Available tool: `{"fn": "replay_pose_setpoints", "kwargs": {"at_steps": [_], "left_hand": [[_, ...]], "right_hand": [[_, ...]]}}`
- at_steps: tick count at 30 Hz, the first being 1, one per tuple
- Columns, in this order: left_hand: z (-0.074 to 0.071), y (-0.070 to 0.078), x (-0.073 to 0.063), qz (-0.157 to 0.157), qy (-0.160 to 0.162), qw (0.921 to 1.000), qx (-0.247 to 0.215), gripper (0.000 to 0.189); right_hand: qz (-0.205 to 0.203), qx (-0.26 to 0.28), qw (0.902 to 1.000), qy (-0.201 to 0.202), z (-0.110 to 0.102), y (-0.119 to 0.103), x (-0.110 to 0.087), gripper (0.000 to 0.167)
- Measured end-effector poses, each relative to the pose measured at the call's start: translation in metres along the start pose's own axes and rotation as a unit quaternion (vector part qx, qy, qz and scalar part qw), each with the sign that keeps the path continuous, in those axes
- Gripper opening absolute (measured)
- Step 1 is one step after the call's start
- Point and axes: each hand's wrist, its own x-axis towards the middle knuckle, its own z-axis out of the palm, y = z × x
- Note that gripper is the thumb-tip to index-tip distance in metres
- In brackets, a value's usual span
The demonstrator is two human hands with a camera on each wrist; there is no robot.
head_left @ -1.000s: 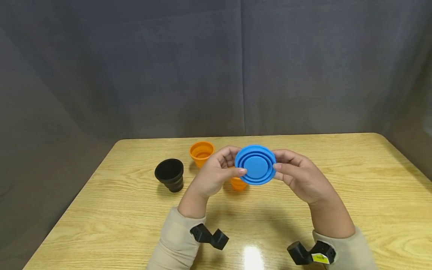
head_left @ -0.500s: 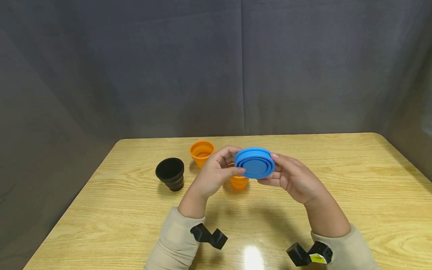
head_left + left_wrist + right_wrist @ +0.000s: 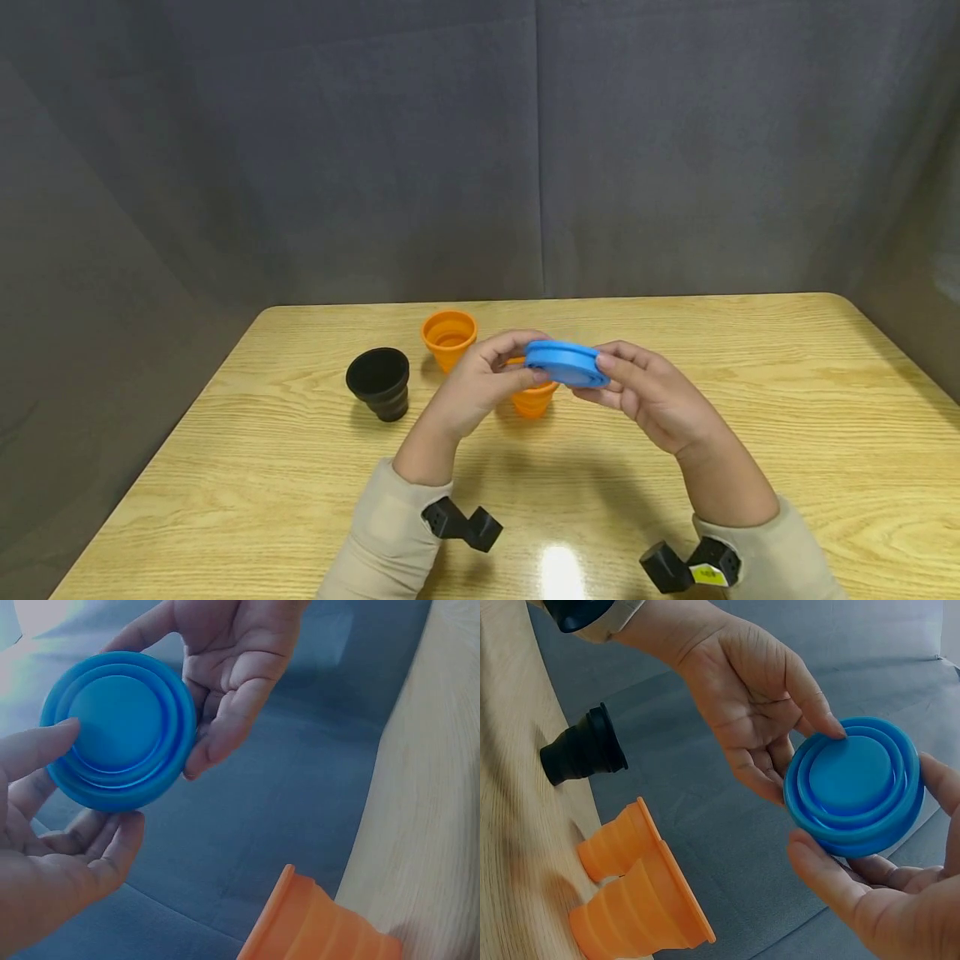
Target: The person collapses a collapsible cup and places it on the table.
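Note:
A blue collapsible cup [image 3: 564, 363], folded flat into a disc of concentric rings, is held above the table between both hands. My left hand [image 3: 487, 379] pinches its left rim, the thumb lying on the ringed face in the left wrist view. On the opposite side my right hand [image 3: 652, 392] grips the rim, thumb on the near edge and fingers beneath. In the right wrist view the folded cup [image 3: 851, 774] shows its flat round base and rings. Behind the hands stands an orange collapsible cup [image 3: 532, 402], partly hidden by the blue one.
Another orange cup [image 3: 449, 333] stands expanded farther back on the wooden table [image 3: 262, 500]. To its left is a black collapsible cup [image 3: 378, 379], also expanded and upright. A dark grey cloth [image 3: 405, 150] hangs behind the table.
The blue cup has tilted from facing the head camera to nearly edge-on and sits slightly lower. My right thumb has shifted from its face to its edge; the left hand keeps its pinch.

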Motion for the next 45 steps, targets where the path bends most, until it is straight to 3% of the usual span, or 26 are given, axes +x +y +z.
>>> {"fn": "replay_pose_setpoints", "kwargs": {"at_steps": [6, 16, 21, 26, 34, 45], "left_hand": [[0.001, 0.004, -0.001, -0.038, 0.011, 0.9992, -0.004, 0.038], [0.0, 0.002, -0.004, -0.021, -0.001, 0.9992, -0.033, 0.045], [-0.001, 0.002, -0.006, -0.02, -0.016, 0.9984, -0.049, 0.056], [0.0, -0.002, -0.007, -0.009, -0.016, 0.998, -0.06, 0.082], [0.0, -0.003, -0.007, -0.001, 0.0, 0.9986, -0.053, 0.07], [-0.002, -0.008, -0.005, 0.035, -0.035, 0.9979, -0.041, 0.084]], "right_hand": [[-0.008, -0.043, 0.9976, 0.054, 0.002, 0.0, -0.003, 0.011], [-0.051, -0.115, 0.9887, 0.081, 0.005, 0.0, -0.007, 0.021], [-0.062, -0.12, 0.9884, 0.071, 0.005, 0.0, -0.007, 0.029], [-0.059, -0.112, 0.9903, 0.058, 0.006, 0.002, -0.008, 0.038], [-0.034, -0.125, 0.9901, 0.055, 0.006, 0.002, -0.008, 0.061], [-0.035, -0.181, 0.9828, 0.008, 0.004, -0.003, -0.008, 0.067]]}}
